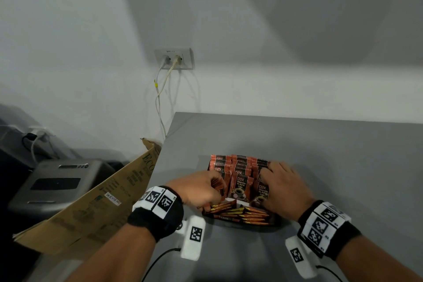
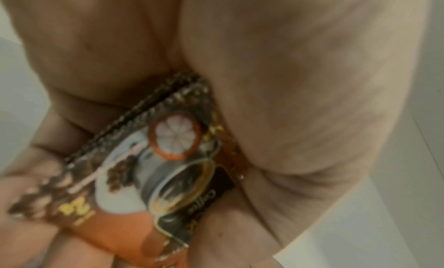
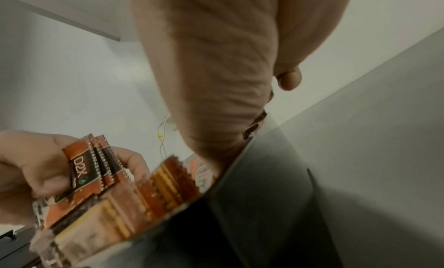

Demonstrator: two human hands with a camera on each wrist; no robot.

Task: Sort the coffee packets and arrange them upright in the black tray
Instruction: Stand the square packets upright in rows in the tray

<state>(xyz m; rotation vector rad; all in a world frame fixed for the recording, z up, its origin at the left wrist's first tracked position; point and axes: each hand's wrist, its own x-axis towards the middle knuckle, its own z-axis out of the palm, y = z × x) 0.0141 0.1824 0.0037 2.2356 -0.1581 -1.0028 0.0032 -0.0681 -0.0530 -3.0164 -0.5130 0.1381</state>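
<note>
The black tray (image 1: 275,221) sits on the grey table (image 1: 332,155) in front of me. Orange D2X coffee packets (image 1: 239,168) stand upright in rows in its far part. Thin orange stick packets (image 1: 240,213) lie flat in the near compartment. My left hand (image 1: 196,188) is at the tray's left side and grips a few held D2X packets (image 2: 168,177) between thumb and fingers; the same held packets (image 3: 88,169) show in the right wrist view. My right hand (image 1: 281,183) lies with spread fingers on the tops of the right-hand row, hiding those packets.
A flattened cardboard box (image 1: 91,201) leans past the table's left edge, beside a grey appliance (image 1: 57,185). A wall socket (image 1: 174,58) with white cables hangs behind the table's back left corner. Bare tabletop stretches right and behind the tray.
</note>
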